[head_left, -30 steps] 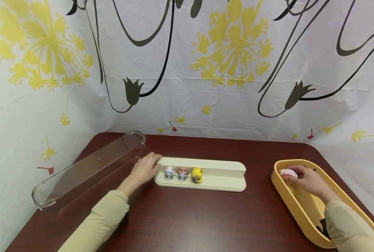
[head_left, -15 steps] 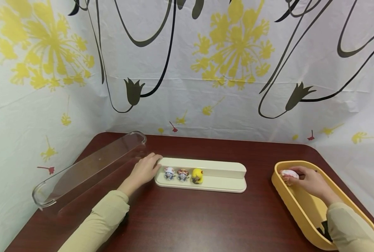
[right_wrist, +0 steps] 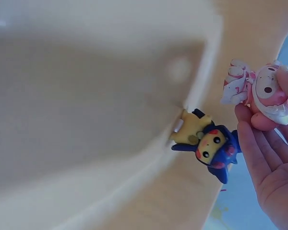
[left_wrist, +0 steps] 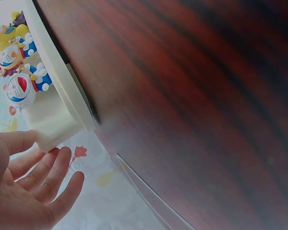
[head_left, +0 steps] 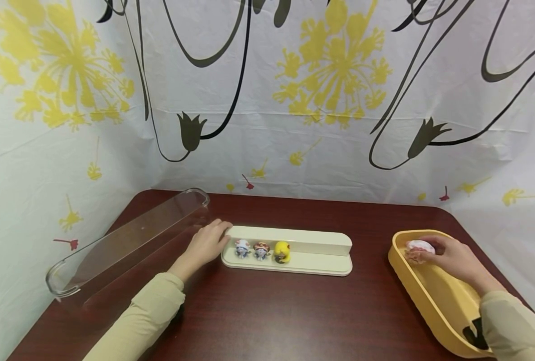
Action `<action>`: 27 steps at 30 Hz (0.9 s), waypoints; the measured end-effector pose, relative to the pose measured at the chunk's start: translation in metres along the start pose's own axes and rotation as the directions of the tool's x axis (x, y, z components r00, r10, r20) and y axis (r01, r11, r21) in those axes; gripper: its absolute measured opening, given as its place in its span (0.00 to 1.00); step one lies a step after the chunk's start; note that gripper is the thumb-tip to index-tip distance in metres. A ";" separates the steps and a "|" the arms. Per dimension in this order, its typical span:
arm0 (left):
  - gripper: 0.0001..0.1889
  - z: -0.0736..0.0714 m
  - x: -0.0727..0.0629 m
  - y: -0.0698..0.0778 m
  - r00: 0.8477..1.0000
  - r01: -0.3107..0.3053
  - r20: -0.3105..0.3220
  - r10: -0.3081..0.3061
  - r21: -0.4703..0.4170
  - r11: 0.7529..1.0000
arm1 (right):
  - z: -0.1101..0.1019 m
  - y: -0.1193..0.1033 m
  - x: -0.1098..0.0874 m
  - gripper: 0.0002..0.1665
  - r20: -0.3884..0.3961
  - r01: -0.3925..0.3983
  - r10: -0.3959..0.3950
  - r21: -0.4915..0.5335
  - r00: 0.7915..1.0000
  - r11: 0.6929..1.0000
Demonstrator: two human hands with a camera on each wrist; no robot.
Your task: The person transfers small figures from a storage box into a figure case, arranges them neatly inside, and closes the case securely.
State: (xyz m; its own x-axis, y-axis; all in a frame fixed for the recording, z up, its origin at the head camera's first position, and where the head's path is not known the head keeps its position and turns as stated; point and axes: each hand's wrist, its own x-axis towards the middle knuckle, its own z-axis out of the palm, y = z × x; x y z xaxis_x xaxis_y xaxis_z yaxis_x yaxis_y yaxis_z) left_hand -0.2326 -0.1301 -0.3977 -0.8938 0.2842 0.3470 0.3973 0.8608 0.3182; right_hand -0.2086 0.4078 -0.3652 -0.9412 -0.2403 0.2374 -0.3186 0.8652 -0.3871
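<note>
In the right wrist view, my right hand (right_wrist: 273, 165) pinches a pink-and-white figurine (right_wrist: 263, 91) between thumb and fingers; the head view puts it just above the far end of a yellow tray (head_left: 405, 278). A second figurine (right_wrist: 206, 143), yellow with a dark blue hood, lies at the tray's end wall beside that hand. My left hand (head_left: 206, 242) touches the left end of a cream stepped display base (head_left: 319, 260), its fingers loosely extended. On the base's lower step stand a white-headed figurine (head_left: 242, 248), a red-hatted figurine (head_left: 261, 250) and a yellow figurine (head_left: 282, 251).
A clear plastic cover (head_left: 132, 235) lies slanted at the table's left side. Near the right sleeve, a dark object (head_left: 475, 333) shows in the tray; its kind is unclear. A patterned sheet (head_left: 267, 100) hangs behind the dark red table (head_left: 294, 311).
My right hand has lifted slightly and shifted right and toward me, bringing the pink-and-white figurine away from the tray's far left wall. The left hand has stayed at the base.
</note>
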 end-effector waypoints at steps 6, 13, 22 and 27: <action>0.13 0.000 0.000 0.000 1.000 0.007 0.006 -0.007 0.002 1.000 | -0.005 -0.003 -0.002 0.24 0.023 -0.001 0.001 -0.018 1.000 1.000; 0.13 -0.001 0.001 0.001 1.000 0.019 0.022 -0.018 -0.006 1.000 | -0.012 -0.014 -0.004 0.22 0.021 0.028 -0.028 -0.022 0.999 0.999; 0.13 -0.001 0.000 0.001 1.000 0.020 0.022 -0.020 -0.009 1.000 | -0.022 -0.025 -0.003 0.22 0.011 0.051 -0.052 0.036 0.999 0.998; 0.13 -0.001 0.001 0.001 1.000 0.020 0.024 -0.020 -0.007 1.000 | -0.026 -0.028 -0.003 0.23 0.005 0.056 -0.056 0.045 0.998 0.997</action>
State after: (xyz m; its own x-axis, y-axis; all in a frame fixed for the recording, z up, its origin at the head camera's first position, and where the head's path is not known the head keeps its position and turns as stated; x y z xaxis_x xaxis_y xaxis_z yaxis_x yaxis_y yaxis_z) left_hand -0.2330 -0.1296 -0.3965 -0.9061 0.2775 0.3192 0.3810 0.8633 0.3311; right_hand -0.1941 0.3957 -0.3317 -0.9225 -0.2906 0.2541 -0.3753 0.8298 -0.4131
